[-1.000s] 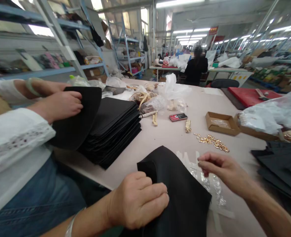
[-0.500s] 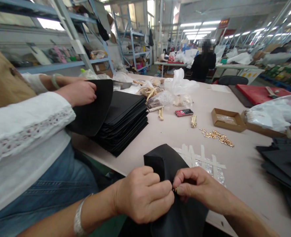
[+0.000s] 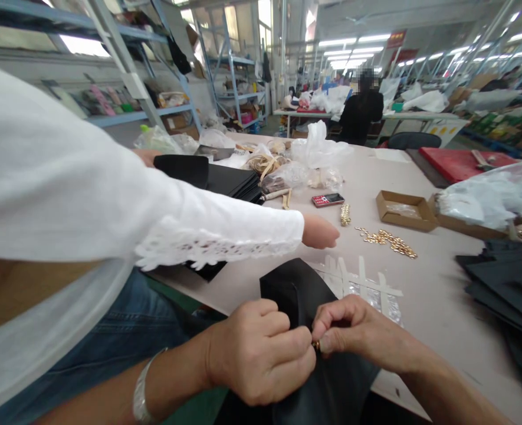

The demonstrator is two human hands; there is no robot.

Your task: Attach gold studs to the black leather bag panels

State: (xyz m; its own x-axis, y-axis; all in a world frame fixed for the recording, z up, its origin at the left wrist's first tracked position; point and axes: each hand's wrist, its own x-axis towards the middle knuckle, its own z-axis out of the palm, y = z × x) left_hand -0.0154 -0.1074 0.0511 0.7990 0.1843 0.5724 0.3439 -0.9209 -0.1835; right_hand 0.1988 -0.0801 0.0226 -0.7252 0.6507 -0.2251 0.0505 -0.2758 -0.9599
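Observation:
A black sheet [image 3: 294, 283], leather-like and folded over, hangs at the table's near edge. My left hand [image 3: 265, 348] is closed in a fist on it. Opposite, my right hand [image 3: 349, 327] pinches a small gold-coloured metal fitting [image 3: 316, 344] between thumb and fingers, right where the two hands meet on the sheet. Its exact shape is mostly covered by the fingertips. Beyond the sheet lie strips of white tape [image 3: 361, 277] on clear plastic, and farther back a scatter of gold metal fittings [image 3: 391, 242].
From the left, a co-worker's white sleeve [image 3: 225, 224] and hand [image 3: 320, 232] reach across, partly hiding a stack of black sheets [image 3: 232, 180]. A phone [image 3: 327, 199], a cardboard box [image 3: 406, 211] and plastic bags [image 3: 318, 147] lie behind. More black sheets [image 3: 504, 283] are at right.
The co-worker has leaned in and stretched an arm across the table toward the gold fittings, covering much of the black stack. My hands have stayed nearly in place on the sheet.

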